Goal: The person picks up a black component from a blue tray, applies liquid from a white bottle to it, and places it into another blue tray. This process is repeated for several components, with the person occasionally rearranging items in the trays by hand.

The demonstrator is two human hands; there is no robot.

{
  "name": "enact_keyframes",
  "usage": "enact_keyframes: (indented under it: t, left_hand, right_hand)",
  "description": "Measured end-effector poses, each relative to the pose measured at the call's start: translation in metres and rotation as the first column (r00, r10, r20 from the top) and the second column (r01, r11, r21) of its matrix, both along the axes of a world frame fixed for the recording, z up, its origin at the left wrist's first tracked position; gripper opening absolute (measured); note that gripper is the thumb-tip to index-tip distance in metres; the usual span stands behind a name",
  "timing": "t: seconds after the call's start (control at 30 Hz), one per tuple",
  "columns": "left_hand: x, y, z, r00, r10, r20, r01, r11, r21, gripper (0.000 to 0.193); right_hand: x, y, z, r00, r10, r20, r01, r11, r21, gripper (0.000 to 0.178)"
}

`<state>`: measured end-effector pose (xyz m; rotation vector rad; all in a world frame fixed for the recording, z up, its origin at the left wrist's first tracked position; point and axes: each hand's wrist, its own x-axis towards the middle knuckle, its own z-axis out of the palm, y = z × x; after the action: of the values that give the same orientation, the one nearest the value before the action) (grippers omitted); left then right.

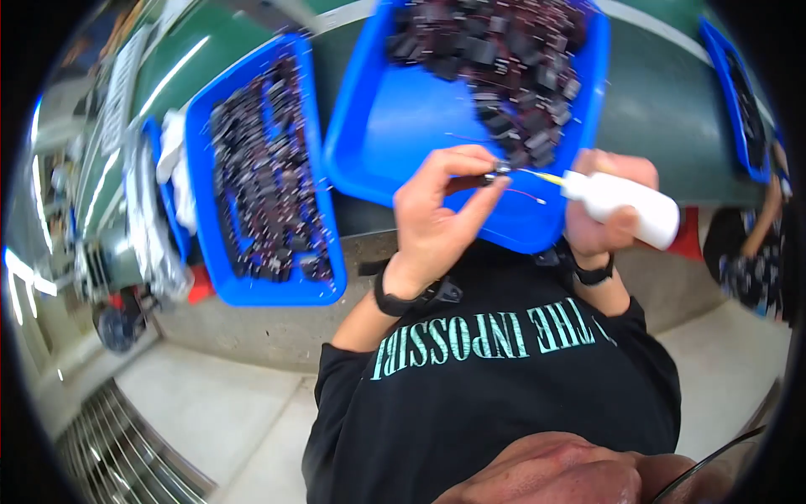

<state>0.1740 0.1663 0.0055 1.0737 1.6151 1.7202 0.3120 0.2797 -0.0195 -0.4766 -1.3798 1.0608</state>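
Far left floor: a slatted metal rack [126,454] stood low, on the pale floor [231,412].
Bench, left end: the green bench [172,63] carried crinkled clear plastic [159,244], with a bunched white cloth [175,160] just beside it.
Left tray: the left blue tray [323,290] lay lengthwise away from you, well filled with small black pieces [256,168] and their dark red leads, blue showing through in patches.
Middle tray: the middle blue tray [403,109] sat directly before you, its heap of black pieces with red leads [512,59] at the far side and down the right; the near-left floor of it lay bare.
Your left hand: the left hand [432,210], black band at the wrist, was pinched between thumb and fingers on one small part.
Part: the small black part [495,175] was at your left fingertips, above the near half of the middle tray; thin leads showed either side of it.
Nozzle: the bottle's yellowish nozzle [550,178] pointed left at the part; contact, could not tell.
Your right hand: the right hand [588,231] was wrapped round a white squeeze bottle [642,206], tilted nearly flat.
Far right: the right blue tray [760,172] held more dark pieces, another person's arm [770,202] near it.
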Motion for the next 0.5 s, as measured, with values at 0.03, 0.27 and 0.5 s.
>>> enact_keyframes:
  t: [0.03, 0.27, 0.5]
  left_hand:
    - [0.001, -0.003, 0.003, 1.0, 0.011, -0.019, -0.011, 1.0, 0.009, 0.024]
    - [-0.053, -0.086, 0.045, 0.872, 0.123, -0.474, -0.168, 0.984, -0.055, 0.023]
    - [-0.138, -0.203, 0.068, 0.72, 0.084, -0.689, -0.519, 0.725, -0.454, 0.017]
  right_hand:
    - [0.001, 0.003, -0.001, 1.0, 0.01, -0.02, -0.01, 0.999, -0.035, 0.052]
    - [0.019, 0.015, -0.011, 0.989, -0.07, -0.131, 0.037, 0.971, -0.237, 0.059]
    - [0.008, 0.025, -0.006, 0.999, -0.023, -0.034, 0.011, 0.946, -0.325, 0.059]
